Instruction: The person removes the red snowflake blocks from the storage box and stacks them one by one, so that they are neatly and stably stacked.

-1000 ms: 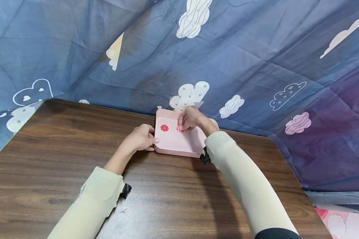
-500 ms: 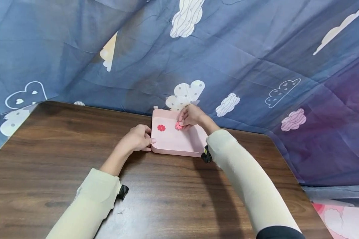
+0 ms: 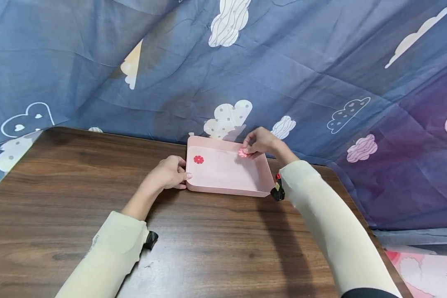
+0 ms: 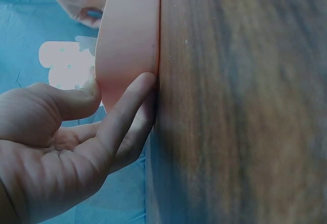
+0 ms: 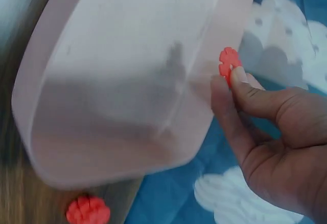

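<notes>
A shallow pink tray [image 3: 223,169] lies at the far side of the table. My left hand [image 3: 167,173] holds its left end, the thumb at the rim and the other fingers against the outer wall [image 4: 130,35]. Above the tray's back right part, my right hand [image 3: 260,141] pinches a red, notched snowflake disc [image 5: 229,63] between thumb and forefinger. Another red snowflake disc [image 3: 198,159] lies flat inside the tray, towards the left. Outside the tray's right end, one more red piece [image 5: 88,210] sits on the table, mostly hidden by the wrist camera in the head view.
The brown wooden table [image 3: 201,240] stretches out in front of the tray. Close behind the tray hangs a blue cloth [image 3: 171,82] printed with clouds. Black wrist cameras [image 3: 150,240] sit on both forearms.
My right hand has lifted the pinched snowflake disc from near the tray's middle and carried it right, towards the back right corner. The left hand keeps its hold on the tray.
</notes>
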### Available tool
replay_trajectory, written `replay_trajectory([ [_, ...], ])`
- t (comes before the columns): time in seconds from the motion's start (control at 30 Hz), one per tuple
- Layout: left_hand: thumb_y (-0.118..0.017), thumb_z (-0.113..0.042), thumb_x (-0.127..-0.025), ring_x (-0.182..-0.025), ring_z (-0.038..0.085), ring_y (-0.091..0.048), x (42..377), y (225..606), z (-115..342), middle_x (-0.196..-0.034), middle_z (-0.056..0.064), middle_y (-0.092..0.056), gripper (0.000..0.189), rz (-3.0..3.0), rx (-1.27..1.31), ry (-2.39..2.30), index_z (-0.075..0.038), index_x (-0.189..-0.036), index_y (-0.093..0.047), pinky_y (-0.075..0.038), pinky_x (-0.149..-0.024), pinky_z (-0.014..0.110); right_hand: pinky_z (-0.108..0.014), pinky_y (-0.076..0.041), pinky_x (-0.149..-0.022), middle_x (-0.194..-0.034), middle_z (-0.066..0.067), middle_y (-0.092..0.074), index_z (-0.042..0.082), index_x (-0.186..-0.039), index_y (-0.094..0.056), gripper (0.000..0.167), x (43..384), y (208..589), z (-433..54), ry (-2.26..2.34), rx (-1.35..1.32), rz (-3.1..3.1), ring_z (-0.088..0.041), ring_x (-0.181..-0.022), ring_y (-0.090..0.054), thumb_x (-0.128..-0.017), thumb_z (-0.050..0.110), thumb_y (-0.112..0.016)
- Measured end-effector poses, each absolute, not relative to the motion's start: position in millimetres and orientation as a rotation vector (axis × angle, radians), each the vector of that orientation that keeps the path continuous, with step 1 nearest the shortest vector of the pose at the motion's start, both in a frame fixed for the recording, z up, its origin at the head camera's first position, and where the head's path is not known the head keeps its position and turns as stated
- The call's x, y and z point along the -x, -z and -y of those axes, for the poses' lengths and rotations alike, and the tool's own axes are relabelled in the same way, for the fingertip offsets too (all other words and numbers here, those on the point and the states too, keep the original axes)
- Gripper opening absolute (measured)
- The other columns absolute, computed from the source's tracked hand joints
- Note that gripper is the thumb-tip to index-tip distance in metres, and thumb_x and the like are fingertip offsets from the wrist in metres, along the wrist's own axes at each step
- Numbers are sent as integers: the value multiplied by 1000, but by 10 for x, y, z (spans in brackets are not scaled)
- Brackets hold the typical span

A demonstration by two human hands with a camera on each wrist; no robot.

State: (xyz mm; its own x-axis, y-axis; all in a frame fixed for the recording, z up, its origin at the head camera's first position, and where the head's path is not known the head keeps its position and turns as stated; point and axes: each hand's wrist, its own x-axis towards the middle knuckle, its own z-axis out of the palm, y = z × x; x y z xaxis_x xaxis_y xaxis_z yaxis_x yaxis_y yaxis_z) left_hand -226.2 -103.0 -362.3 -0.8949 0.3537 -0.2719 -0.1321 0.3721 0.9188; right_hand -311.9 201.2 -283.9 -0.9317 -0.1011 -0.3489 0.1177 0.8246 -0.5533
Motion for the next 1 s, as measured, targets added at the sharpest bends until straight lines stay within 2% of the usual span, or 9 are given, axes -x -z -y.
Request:
replay_trajectory([
  [0.37,-62,2,-105,-79,15,-70,2248,3620,1055,-113,22,-63,47,-2206,-177,-1530,14,-148,-48,-71,-79,29,-33,-72,-73,-77,-5,-74,-6,-104,-68,5,3010,2689,-2640,858,-183,-2586,-13,-68,-75,-99,-7,-70],
  [0.63,-63,1,-105,-81,16,-71,2248,3613,1063,-114,23,-62,50,-2189,-172,-1535,14,-150,-45,-71,-80,30,-31,-72,-73,-78,-5,-71,-9,-110,-63,12,2867,2762,-3040,914,-330,-2537,-13,-69,-76,-100,-8,-70],
  [1.0,-63,1,-105,-82,17,-70,2254,3609,1028,-113,21,-62,50,-2175,-175,-1543,14,-151,-45,-71,-80,30,-29,-71,-74,-86,-7,-65,-12,-113,-61,13,2701,2998,-3431,1025,-374,-2402,-14,-73,-74,-101,-10,-66],
])
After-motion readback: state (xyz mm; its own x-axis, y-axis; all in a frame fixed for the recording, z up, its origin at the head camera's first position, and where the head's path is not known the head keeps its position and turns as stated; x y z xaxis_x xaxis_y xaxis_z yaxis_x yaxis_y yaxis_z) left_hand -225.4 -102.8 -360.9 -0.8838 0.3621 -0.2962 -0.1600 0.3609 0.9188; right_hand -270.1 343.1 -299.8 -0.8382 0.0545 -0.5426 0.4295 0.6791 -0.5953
